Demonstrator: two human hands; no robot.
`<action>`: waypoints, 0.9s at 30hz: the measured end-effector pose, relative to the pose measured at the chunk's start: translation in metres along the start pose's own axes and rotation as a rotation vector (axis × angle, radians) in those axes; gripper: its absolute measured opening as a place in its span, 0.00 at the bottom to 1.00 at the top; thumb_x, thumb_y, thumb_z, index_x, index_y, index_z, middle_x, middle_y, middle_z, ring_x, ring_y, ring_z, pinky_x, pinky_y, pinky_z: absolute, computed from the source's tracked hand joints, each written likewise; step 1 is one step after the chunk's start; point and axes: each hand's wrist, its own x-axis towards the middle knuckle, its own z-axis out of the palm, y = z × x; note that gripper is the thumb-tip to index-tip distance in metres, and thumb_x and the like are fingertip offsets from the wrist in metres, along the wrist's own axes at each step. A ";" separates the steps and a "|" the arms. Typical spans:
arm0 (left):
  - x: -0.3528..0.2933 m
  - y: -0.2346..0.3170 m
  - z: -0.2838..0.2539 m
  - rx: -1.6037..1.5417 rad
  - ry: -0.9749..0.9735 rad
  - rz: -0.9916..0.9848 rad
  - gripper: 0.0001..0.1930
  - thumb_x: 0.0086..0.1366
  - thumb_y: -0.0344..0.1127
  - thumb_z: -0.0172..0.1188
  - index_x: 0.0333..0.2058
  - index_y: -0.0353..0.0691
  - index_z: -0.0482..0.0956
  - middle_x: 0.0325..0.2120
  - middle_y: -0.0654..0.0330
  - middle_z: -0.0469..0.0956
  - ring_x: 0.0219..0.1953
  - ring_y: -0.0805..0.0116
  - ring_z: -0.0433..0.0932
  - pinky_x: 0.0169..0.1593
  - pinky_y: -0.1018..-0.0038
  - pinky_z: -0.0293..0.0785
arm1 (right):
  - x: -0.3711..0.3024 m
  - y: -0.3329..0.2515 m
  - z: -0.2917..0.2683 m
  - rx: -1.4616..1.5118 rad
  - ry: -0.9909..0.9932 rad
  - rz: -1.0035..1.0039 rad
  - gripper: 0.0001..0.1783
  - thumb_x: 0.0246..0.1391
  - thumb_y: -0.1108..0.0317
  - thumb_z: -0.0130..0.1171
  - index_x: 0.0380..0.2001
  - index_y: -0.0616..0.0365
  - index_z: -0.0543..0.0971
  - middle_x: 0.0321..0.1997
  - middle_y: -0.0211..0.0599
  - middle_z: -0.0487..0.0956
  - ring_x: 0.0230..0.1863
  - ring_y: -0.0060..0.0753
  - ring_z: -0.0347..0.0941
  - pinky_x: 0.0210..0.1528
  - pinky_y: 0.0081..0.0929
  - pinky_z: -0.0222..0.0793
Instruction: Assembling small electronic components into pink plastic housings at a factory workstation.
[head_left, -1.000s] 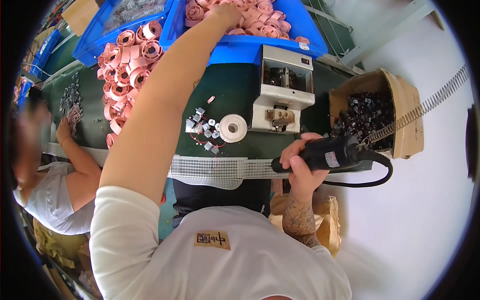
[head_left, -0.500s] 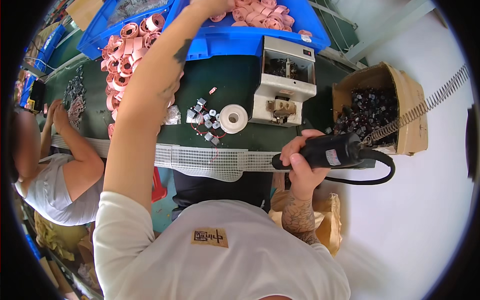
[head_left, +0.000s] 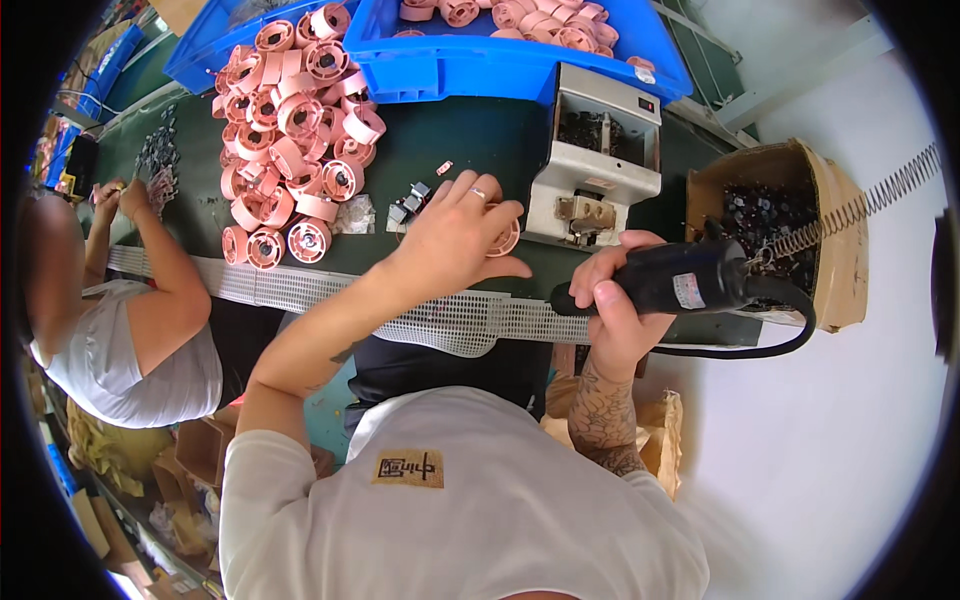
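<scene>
My left hand (head_left: 452, 238) is curled over a pink round plastic housing (head_left: 508, 240), gripping it low over the table where a white round holder stood. The hand hides that holder and most of the housing. Just beyond my fingers lie small grey motors (head_left: 408, 205) with thin wires, partly covered. My right hand (head_left: 622, 315) is wrapped around a black electric screwdriver (head_left: 675, 280), held level with its tip end pointing left. A coil spring (head_left: 865, 208) and a black cable run from its back end.
Pink housings (head_left: 300, 120) are heaped at the left, with more in a blue bin (head_left: 450, 75) behind. A grey screw feeder (head_left: 590, 185) stands beyond my hands. A cardboard box (head_left: 845, 240) of dark small parts sits right. Another person's hands (head_left: 120, 198) work far left.
My left hand has come back from the blue bin to the table front, now with a pink housing. My right hand still holds the screwdriver. The view has shifted slightly.
</scene>
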 end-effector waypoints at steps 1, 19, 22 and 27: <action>-0.001 0.000 0.006 0.082 0.079 -0.021 0.33 0.43 0.51 0.71 0.45 0.40 0.73 0.37 0.55 0.69 0.42 0.53 0.69 0.44 0.63 0.68 | 0.000 0.001 0.001 -0.006 -0.002 -0.001 0.27 0.42 0.84 0.58 0.49 0.68 0.66 0.23 0.38 0.72 0.23 0.25 0.69 0.26 0.21 0.65; -0.052 0.009 -0.003 0.168 0.042 -0.383 0.13 0.49 0.37 0.68 0.31 0.38 0.77 0.31 0.55 0.74 0.33 0.55 0.75 0.36 0.63 0.72 | -0.001 -0.006 -0.001 -0.167 0.043 0.012 0.27 0.43 0.73 0.57 0.49 0.67 0.64 0.22 0.37 0.69 0.19 0.27 0.65 0.25 0.28 0.65; -0.060 0.004 0.020 0.161 0.045 -0.371 0.10 0.48 0.33 0.66 0.29 0.39 0.77 0.31 0.56 0.72 0.35 0.55 0.74 0.37 0.63 0.73 | 0.002 -0.001 0.000 -0.079 0.021 -0.002 0.26 0.42 0.79 0.58 0.48 0.68 0.66 0.22 0.38 0.71 0.21 0.26 0.67 0.25 0.24 0.65; -0.059 -0.001 -0.009 -0.026 0.110 -0.314 0.06 0.53 0.25 0.60 0.31 0.36 0.75 0.29 0.54 0.73 0.34 0.52 0.74 0.37 0.63 0.71 | 0.001 0.000 -0.002 -0.007 0.005 -0.029 0.27 0.41 0.86 0.58 0.48 0.69 0.67 0.23 0.38 0.73 0.22 0.25 0.69 0.25 0.19 0.65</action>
